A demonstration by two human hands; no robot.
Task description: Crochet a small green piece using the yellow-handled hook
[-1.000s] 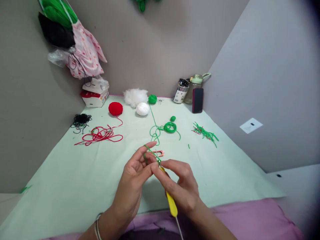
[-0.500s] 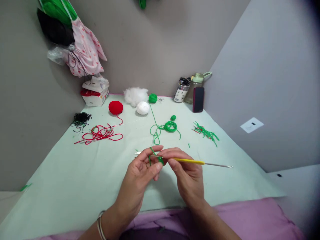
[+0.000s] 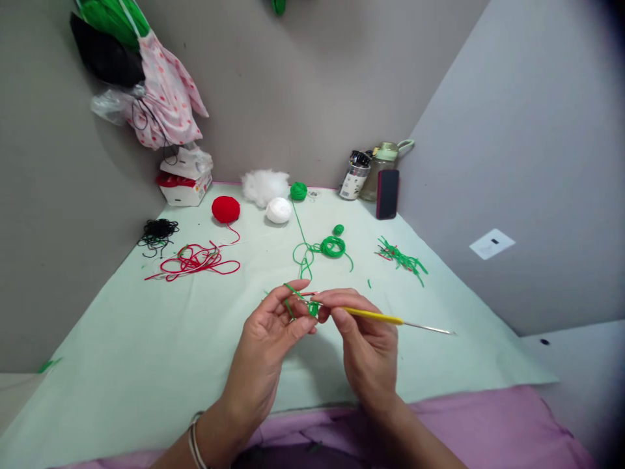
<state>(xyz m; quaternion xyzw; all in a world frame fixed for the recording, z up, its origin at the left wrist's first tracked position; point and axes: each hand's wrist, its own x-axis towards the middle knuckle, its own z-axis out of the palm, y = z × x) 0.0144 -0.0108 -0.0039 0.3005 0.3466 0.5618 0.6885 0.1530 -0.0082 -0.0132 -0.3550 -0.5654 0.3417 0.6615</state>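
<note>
Between thumb and fingers, my left hand [image 3: 266, 335] pinches a small green crochet piece [image 3: 313, 309]. Green yarn [image 3: 294, 289] runs over its raised index finger. My right hand [image 3: 368, 345] is closed round the yellow handle of a double-ended crochet hook [image 3: 378, 316]. One metal tip reaches left to the green piece; the other points right, tilted slightly down. Behind the fingers lies something with a red-edged handle, mostly hidden, perhaps scissors. Beyond my hands, a loose coil of green yarn [image 3: 333, 247] lies on the table, with a strand leading to a green yarn ball [image 3: 298, 191].
At the back are a red yarn ball [image 3: 225, 209], a white yarn ball [image 3: 278, 210], fluffy stuffing [image 3: 265, 187], a pen holder [image 3: 354, 176], a bottle [image 3: 382, 163] and a phone [image 3: 387, 194]. Tangled red yarn [image 3: 200, 262] and black yarn [image 3: 159, 232] lie left; green scraps [image 3: 402, 259] right.
The hook has tilted a little, its right end now lower. My left index finger and the yarn over it have shifted slightly left and up. The green piece stays pinched.
</note>
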